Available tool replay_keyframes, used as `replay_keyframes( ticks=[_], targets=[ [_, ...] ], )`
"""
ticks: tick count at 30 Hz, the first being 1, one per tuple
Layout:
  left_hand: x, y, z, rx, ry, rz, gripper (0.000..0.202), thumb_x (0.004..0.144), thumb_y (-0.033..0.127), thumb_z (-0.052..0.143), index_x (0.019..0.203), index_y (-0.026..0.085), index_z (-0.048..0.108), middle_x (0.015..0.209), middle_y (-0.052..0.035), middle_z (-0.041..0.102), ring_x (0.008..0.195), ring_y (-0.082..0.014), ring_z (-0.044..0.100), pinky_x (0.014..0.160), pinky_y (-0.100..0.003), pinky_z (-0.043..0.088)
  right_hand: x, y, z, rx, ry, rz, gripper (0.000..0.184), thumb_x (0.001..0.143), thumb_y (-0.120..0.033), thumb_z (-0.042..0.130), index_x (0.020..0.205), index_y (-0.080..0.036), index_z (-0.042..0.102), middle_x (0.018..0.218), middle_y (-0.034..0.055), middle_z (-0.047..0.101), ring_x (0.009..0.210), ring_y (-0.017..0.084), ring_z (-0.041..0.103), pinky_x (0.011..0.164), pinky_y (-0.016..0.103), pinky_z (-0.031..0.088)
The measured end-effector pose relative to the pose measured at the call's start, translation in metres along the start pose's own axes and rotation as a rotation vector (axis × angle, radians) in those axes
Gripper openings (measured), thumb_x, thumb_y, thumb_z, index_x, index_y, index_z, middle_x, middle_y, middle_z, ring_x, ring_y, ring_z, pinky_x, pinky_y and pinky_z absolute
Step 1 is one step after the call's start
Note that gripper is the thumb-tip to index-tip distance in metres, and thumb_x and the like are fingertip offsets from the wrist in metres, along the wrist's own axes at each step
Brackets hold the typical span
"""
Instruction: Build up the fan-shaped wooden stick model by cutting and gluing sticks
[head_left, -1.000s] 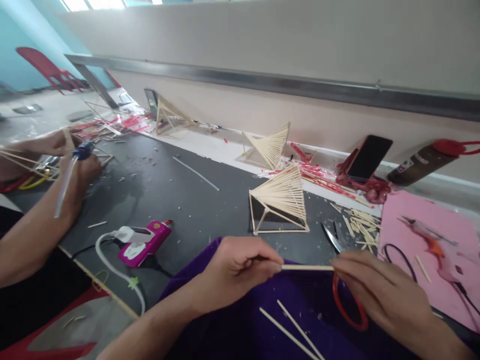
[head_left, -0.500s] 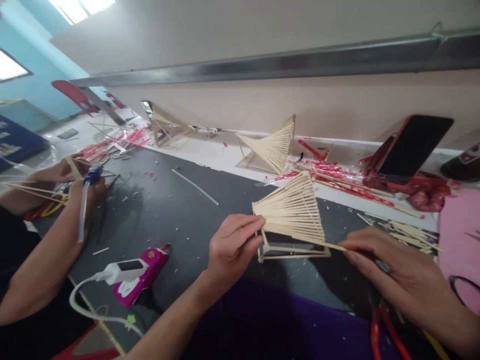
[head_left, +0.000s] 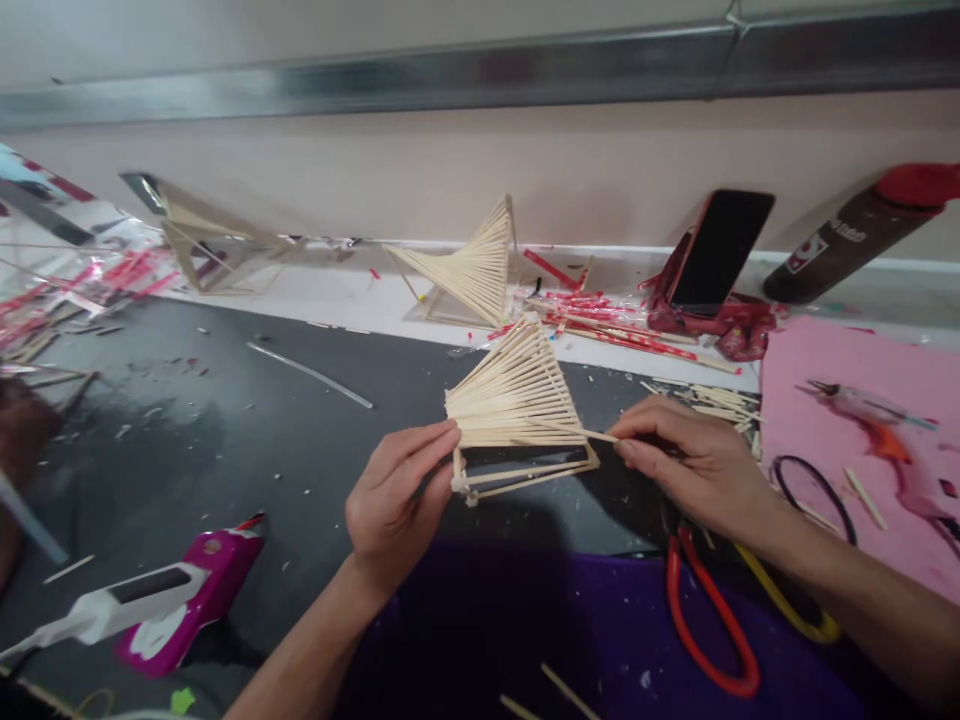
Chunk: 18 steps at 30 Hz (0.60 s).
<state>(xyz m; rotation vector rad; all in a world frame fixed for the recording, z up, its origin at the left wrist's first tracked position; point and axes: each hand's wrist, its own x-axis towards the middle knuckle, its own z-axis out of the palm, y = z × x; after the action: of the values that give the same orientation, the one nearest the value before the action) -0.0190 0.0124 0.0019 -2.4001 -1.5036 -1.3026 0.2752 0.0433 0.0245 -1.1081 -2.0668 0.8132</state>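
A small model of thin wooden sticks [head_left: 517, 385], laid in a fan over a stick frame, stands on the dark tabletop. My left hand [head_left: 401, 490] is closed on its left corner, fingertips on the narrow end of the fan. Between thumb and fingers, my right hand [head_left: 686, 460] pinches the end of a single wooden stick [head_left: 600, 435]. That stick reaches left over the lower sticks of the fan; whether it touches them I cannot tell. Beneath my right wrist lie a tool with red handles [head_left: 705, 630] and a yellow handle [head_left: 795, 600].
Behind are a second fan-shaped stick model [head_left: 480, 265], red wrappers [head_left: 577, 305], a propped phone [head_left: 724, 250] and a bottle [head_left: 832, 240]. A magenta-and-white device [head_left: 195, 590] lies left, near another person's hand [head_left: 22, 420]. Cut sticks [head_left: 720, 400] and a pink sheet [head_left: 810, 385] are right.
The view has swung right, so the other person is mostly out of frame. The stick in my right hand now lies over the fan's lower sticks rather than along its lower edge.
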Motion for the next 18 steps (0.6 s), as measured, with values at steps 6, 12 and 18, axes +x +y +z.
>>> replay_keyframes(
  ticks=[6, 12, 18],
  targets=[
    [0.001, 0.004, -0.002, -0.057, 0.014, -0.078, 0.026, 0.076, 0.009, 0.065, 0.099, 0.023, 0.066, 0.097, -0.0045, 0.068, 0.088, -0.0153, 0.063, 0.078, -0.03, 0.052, 0.006, -0.001, 0.014, 0.017, -0.082, -0.022, 0.016, 0.089, -0.019, 0.048, 0.095, -0.022, 0.062, 0.083, 0.0018, 0.062, 0.075, 0.013, 0.059, 0.065, 0.024, 0.045],
    [0.001, 0.007, -0.003, -0.071, 0.043, -0.191, 0.02, 0.076, 0.012, 0.066, 0.093, 0.022, 0.067, 0.087, -0.0026, 0.066, 0.077, -0.0118, 0.062, 0.065, -0.023, 0.051, 0.014, -0.003, 0.031, 0.065, -0.123, -0.102, 0.016, 0.089, -0.017, 0.047, 0.093, -0.022, 0.062, 0.083, 0.0026, 0.063, 0.076, 0.014, 0.06, 0.066, 0.024, 0.046],
    [0.0, 0.008, -0.003, -0.09, 0.048, -0.206, 0.024, 0.075, 0.011, 0.067, 0.096, 0.023, 0.068, 0.083, -0.001, 0.064, 0.07, -0.0096, 0.059, 0.058, -0.019, 0.046, 0.018, -0.002, 0.037, 0.067, -0.141, -0.091, 0.016, 0.088, -0.014, 0.048, 0.091, -0.022, 0.062, 0.081, 0.0014, 0.062, 0.076, 0.013, 0.059, 0.065, 0.023, 0.045]
  ],
)
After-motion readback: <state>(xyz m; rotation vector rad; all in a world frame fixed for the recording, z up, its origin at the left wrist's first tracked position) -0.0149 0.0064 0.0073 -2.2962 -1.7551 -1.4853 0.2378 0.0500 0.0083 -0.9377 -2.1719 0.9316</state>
